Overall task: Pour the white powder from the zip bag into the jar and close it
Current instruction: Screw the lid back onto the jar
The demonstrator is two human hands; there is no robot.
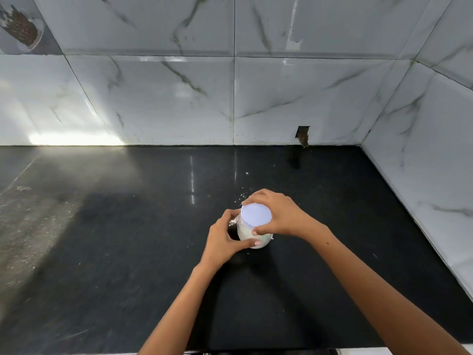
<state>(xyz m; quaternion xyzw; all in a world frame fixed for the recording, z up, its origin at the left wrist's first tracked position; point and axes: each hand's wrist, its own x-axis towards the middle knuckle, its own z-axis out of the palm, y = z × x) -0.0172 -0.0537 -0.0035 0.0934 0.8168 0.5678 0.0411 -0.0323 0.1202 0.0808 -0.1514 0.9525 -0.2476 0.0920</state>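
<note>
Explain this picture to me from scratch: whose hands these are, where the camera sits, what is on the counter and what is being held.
No machine here: a person works with bare hands, and the single camera sits on their head, looking forward and down. The black counter meets a marbled tile wall. On it stands a jar holding white powder. The left hand grips the jar's side, while the right hand grips the white lid on top of it. Some spilled powder speckles the counter behind the jar. No zip bag is in view.
</note>
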